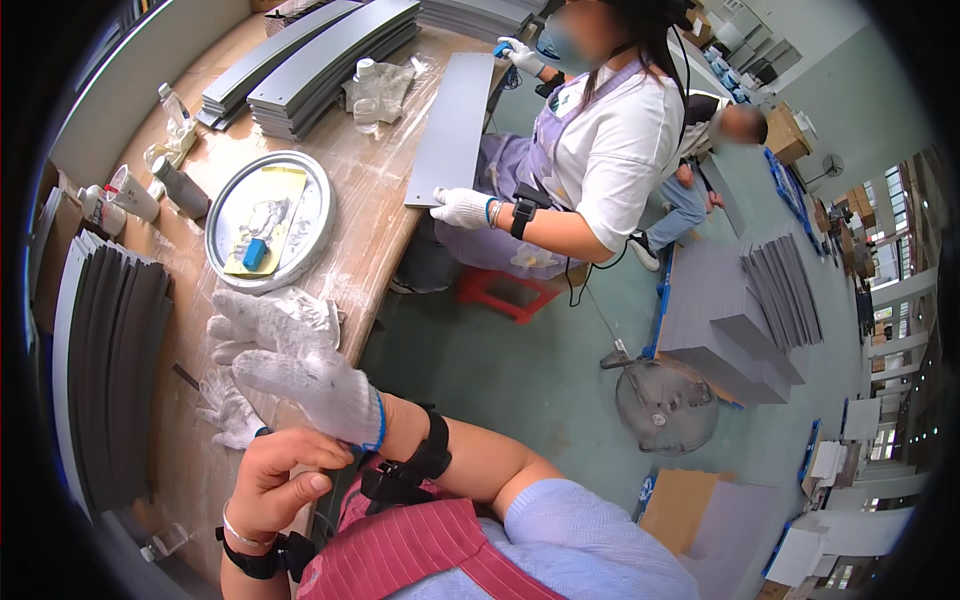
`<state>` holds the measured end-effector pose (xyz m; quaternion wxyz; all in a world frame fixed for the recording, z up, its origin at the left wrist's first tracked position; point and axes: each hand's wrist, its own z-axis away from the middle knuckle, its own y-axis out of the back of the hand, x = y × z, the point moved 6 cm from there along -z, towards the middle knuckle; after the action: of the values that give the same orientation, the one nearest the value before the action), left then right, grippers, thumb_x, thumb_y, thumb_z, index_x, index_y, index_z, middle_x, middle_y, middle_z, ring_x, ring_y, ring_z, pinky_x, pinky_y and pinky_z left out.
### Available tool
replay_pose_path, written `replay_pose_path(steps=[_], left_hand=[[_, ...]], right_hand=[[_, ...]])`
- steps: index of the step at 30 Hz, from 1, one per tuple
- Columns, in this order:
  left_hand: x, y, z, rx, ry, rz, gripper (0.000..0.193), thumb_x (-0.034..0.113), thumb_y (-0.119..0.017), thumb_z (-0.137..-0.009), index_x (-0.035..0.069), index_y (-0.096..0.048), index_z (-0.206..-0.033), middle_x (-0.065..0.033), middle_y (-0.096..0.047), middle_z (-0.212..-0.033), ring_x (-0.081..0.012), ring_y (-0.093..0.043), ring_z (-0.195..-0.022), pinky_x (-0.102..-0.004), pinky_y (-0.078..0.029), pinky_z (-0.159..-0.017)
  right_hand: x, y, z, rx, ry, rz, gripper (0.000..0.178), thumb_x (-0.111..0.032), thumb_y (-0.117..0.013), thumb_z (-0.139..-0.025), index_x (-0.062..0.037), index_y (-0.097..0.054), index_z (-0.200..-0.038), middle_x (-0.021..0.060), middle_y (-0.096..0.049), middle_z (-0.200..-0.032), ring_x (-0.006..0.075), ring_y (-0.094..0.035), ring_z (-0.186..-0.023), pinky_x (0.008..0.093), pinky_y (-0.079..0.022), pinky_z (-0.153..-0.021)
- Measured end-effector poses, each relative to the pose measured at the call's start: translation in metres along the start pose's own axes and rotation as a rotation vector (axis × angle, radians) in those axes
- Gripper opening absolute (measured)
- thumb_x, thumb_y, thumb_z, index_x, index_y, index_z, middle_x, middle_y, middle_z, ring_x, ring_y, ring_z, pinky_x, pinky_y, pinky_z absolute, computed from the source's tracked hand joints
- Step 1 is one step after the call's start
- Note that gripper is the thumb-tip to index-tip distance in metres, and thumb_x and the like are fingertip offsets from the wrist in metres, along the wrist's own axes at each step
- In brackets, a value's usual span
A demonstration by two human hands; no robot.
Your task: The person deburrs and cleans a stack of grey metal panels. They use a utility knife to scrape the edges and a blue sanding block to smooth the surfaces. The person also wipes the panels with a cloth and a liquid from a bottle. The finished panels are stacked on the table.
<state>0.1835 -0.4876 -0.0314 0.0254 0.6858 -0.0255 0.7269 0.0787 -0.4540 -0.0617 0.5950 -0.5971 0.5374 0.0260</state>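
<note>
My right hand [300, 370] wears a white knitted work glove with a blue cuff edge, its fingers stretched out over the near part of the table. Bare and curled, my left hand [275, 480] has its fingertips at that cuff, pinching the glove's edge by the wrist. A second white glove [232, 410] lies flat on the wooden table [350, 270] just beyond my left hand. Past my right fingers is a crumpled white cloth [318, 312]. Farther on sits a round white lid [322, 235] holding a yellow sheet [287, 188] and a small blue block [254, 253].
Stacks of grey panels stand at the left [115, 370] and far side [330, 70]. Several bottles [180, 185] line the back edge. A gloved co-worker [620, 130] holds a grey panel [455, 125] at the table's right edge. A floor fan [665, 410] stands right.
</note>
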Motion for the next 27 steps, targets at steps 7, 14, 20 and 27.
replay_pose_path(steps=[7,14,20,27], left_hand=[[-0.092,0.071,0.112,0.307,0.405,0.213,0.039,0.025,-0.074,-0.089,0.003,-0.065,-0.120,-0.0100,-0.072,-0.105,-0.0199,-0.069,-0.097,-0.0322,-0.054,-0.083],[-0.190,0.022,0.297,0.517,1.172,0.429,0.033,0.029,-0.059,-0.102,0.005,-0.059,-0.124,-0.0082,-0.069,-0.105,-0.0167,-0.067,-0.091,-0.0335,-0.055,-0.080],[-0.208,-0.101,0.416,0.585,1.447,0.691,0.042,0.039,-0.056,-0.103,0.007,-0.058,-0.129,-0.0102,-0.066,-0.112,-0.0203,-0.064,-0.089,-0.0390,-0.054,-0.079],[-0.187,-0.200,0.393,0.756,1.346,1.011,0.043,0.039,-0.056,-0.103,0.007,-0.058,-0.130,-0.0106,-0.065,-0.114,-0.0210,-0.064,-0.090,-0.0392,-0.055,-0.079]], right_hand=[[-0.015,0.026,0.019,0.086,-0.323,-0.044,0.047,-0.021,-0.058,-0.099,0.0028,-0.051,-0.139,0.0148,-0.067,-0.120,0.0230,-0.067,-0.105,0.0369,-0.052,-0.096],[-0.031,0.068,0.065,0.247,-0.313,0.025,0.044,-0.021,-0.057,-0.096,0.0050,-0.055,-0.132,0.0215,-0.069,-0.113,0.0295,-0.070,-0.099,0.0373,-0.055,-0.091],[-0.029,0.092,0.087,0.391,-0.346,0.039,0.046,-0.026,-0.062,-0.095,0.0033,-0.056,-0.130,0.0208,-0.069,-0.111,0.0314,-0.068,-0.094,0.0422,-0.053,-0.086],[-0.018,0.087,0.078,0.414,-0.432,0.112,0.043,-0.028,-0.060,-0.096,0.0014,-0.059,-0.127,0.0187,-0.070,-0.108,0.0291,-0.068,-0.091,0.0412,-0.053,-0.083]])
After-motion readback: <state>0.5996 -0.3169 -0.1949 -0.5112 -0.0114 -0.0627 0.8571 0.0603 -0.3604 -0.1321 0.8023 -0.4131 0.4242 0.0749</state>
